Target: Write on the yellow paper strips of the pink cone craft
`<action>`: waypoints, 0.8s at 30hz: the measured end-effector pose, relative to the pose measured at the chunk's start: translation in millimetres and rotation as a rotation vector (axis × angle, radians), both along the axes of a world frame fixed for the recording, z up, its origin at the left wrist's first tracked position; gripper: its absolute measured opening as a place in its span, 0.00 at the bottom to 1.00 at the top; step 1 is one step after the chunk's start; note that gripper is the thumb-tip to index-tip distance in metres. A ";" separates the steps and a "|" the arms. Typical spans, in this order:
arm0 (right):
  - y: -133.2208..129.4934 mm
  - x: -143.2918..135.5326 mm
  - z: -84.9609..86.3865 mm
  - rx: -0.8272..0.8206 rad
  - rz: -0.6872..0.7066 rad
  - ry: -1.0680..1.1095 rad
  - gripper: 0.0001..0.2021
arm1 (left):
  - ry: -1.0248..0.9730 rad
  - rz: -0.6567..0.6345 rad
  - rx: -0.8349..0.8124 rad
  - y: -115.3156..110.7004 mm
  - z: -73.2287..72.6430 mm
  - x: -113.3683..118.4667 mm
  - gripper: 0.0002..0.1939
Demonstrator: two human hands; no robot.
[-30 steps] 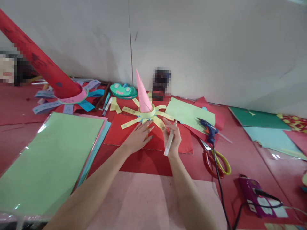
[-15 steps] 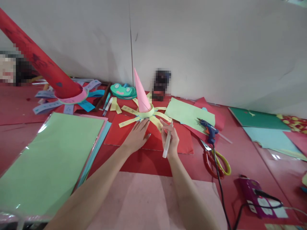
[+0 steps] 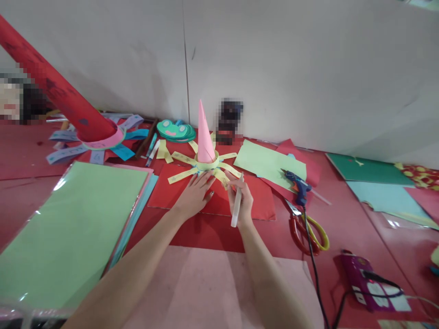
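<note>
A pink paper cone (image 3: 206, 141) stands almost upright inside a yellow paper ring (image 3: 210, 165). Several yellow paper strips (image 3: 182, 175) with dark marks spread outward from that ring. My left hand (image 3: 194, 196) lies flat with its fingers out, the fingertips at the near side of the ring and strips. In my right hand (image 3: 244, 201) is a white marker (image 3: 236, 211), its shaft slanting down toward me. The fingers of this hand are beside a near strip; whether they touch it I cannot tell. Beneath both hands lies a red sheet (image 3: 264, 201).
On the right are a blue glue gun (image 3: 301, 188) with a cable, scissors (image 3: 302, 235) and a purple power strip (image 3: 360, 274). Green sheets (image 3: 78, 219) lie left. A red tube (image 3: 72, 100) with paper strips stands behind them. Green frog-face cutouts (image 3: 175, 131) sit near the wall.
The pink cone leaned left before and is now straighter, its tip having shifted right. Both hands keep nearly the same pose, and the marker is still held.
</note>
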State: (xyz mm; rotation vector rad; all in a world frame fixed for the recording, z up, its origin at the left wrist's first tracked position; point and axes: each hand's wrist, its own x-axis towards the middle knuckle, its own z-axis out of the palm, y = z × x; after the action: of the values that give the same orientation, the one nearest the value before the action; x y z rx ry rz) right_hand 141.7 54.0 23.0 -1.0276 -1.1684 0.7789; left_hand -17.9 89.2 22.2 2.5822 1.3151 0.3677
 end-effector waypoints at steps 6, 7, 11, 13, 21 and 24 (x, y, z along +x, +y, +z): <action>-1.3 0.8 3.0 -0.002 0.016 -0.013 0.03 | 0.012 -0.021 0.013 -0.8 2.3 1.1 0.25; -1.8 0.6 4.6 -0.004 0.022 0.005 0.03 | 0.014 -0.032 0.017 -1.2 2.9 1.0 0.23; -4.9 -2.4 10.5 -0.040 0.062 0.056 0.03 | -0.002 -0.061 0.048 -2.4 3.4 -0.3 0.18; -6.8 -4.6 11.6 -0.044 0.099 0.046 0.02 | -0.023 -0.060 0.076 -2.2 2.3 -1.3 0.16; -10.5 -6.8 11.5 -0.024 0.168 -0.027 0.05 | -0.050 -0.042 0.047 0.0 -3.2 -1.9 0.23; -10.1 -5.6 15.1 0.031 0.091 -0.102 0.06 | -0.061 -0.014 0.006 0.4 -2.5 -0.9 0.24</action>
State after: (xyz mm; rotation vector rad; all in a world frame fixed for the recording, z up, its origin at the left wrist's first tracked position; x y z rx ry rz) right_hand 136.1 44.0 38.1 -1.0032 -1.3179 0.7847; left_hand -18.8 89.6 19.7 2.5626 1.2760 0.4448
